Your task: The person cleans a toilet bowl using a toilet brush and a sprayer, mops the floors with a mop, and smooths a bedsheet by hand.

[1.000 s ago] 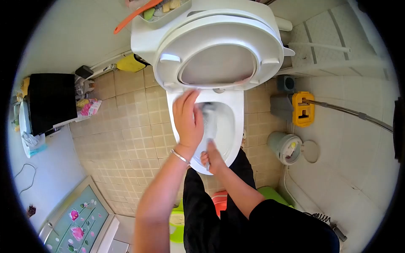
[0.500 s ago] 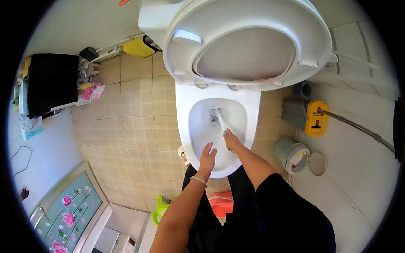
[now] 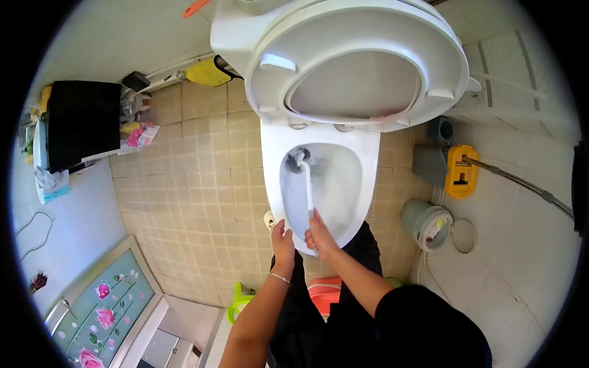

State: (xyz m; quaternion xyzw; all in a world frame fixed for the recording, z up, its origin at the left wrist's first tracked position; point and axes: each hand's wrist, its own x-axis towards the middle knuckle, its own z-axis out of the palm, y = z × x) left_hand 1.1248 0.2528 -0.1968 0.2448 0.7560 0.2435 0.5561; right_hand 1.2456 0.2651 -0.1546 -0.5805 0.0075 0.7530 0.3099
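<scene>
My right hand (image 3: pixel 321 236) is wrapped round the handle of a white toilet brush (image 3: pixel 308 187), over the front part of the bowl. The brush's head touches the inner wall of the white toilet bowl (image 3: pixel 370 178) at the back left, with dark bristles and some foam around it. My left hand (image 3: pixel 283 245), with a silver bangle at the wrist, is near the bowl's front left rim. It holds nothing and its fingers are apart. The seat and lid (image 3: pixel 264 86) stand raised behind the bowl.
Right of the toilet are a grey bucket with a yellow wringer (image 3: pixel 461 172), a mop pole (image 3: pixel 518 184) and a lidded pail (image 3: pixel 423 226). Green (image 3: pixel 238 300) and red stools (image 3: pixel 324 294) are near my legs. A black-covered box (image 3: pixel 84 126) is at the left.
The brush head has moved to the bowl's back left. My right hand has moved left and nearer to me. My left hand has drawn back from over the bowl.
</scene>
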